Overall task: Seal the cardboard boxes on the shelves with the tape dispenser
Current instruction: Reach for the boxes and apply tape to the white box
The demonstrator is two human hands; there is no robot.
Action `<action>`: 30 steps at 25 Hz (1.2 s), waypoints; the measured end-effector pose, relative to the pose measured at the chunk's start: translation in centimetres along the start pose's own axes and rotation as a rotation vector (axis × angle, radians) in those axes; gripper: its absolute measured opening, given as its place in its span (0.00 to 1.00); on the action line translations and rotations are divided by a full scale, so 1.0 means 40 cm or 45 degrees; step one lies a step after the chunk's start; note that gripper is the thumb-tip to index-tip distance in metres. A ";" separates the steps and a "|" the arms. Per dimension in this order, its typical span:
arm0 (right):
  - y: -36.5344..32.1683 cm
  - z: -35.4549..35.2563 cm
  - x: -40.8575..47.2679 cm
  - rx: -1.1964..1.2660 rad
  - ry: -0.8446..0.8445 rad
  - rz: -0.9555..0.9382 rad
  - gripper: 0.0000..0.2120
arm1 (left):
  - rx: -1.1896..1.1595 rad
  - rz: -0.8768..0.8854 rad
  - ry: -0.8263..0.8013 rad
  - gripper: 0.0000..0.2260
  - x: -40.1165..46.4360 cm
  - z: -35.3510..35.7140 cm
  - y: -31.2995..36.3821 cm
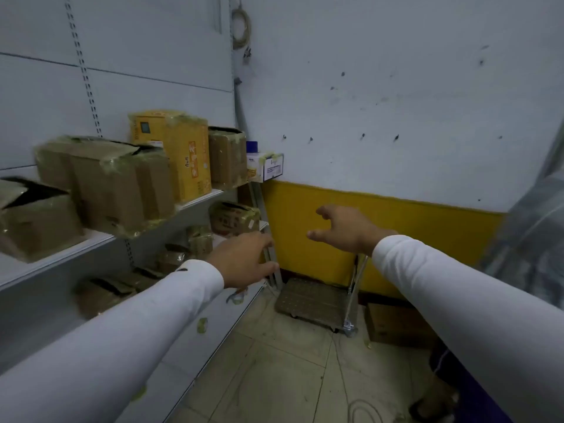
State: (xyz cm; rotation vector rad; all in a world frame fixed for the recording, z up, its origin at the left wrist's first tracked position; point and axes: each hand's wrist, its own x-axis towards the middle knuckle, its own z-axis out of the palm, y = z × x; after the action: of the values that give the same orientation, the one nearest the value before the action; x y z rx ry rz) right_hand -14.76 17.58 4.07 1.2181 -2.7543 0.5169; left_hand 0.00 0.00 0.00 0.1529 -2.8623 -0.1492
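Several taped cardboard boxes stand on the grey shelves at the left: a large brown box, a yellow printed box and a smaller brown box on the upper shelf, and a printed box one shelf lower. More brown boxes lie on the bottom shelf. My left hand reaches forward near the shelf's far end, fingers apart, holding nothing. My right hand hovers before the yellow wall band, fingers spread and empty. No tape dispenser shows.
A folded platform trolley rests on the tiled floor by the wall, with a brown carton to its right. Tape scraps stick to the bottom shelf edge. Clear plastic sheeting hangs at the right. A cable lies on the floor.
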 end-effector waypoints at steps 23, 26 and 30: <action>0.402 0.164 0.896 -0.086 -0.069 0.157 0.35 | -0.141 0.180 -0.113 0.26 0.975 0.286 -0.376; 0.524 0.187 1.024 -0.064 -0.088 0.173 0.34 | -0.119 0.157 -0.152 0.25 1.134 0.348 -0.400; 0.675 0.198 1.248 0.002 -0.071 0.091 0.34 | -0.053 0.081 -0.113 0.26 1.377 0.402 -0.436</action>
State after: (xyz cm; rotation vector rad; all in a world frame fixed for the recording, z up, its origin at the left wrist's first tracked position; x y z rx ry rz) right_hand -67.99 -3.28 -0.07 1.1555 -2.8534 0.4989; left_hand -55.56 -22.34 -3.02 0.0475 -2.9458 -0.2077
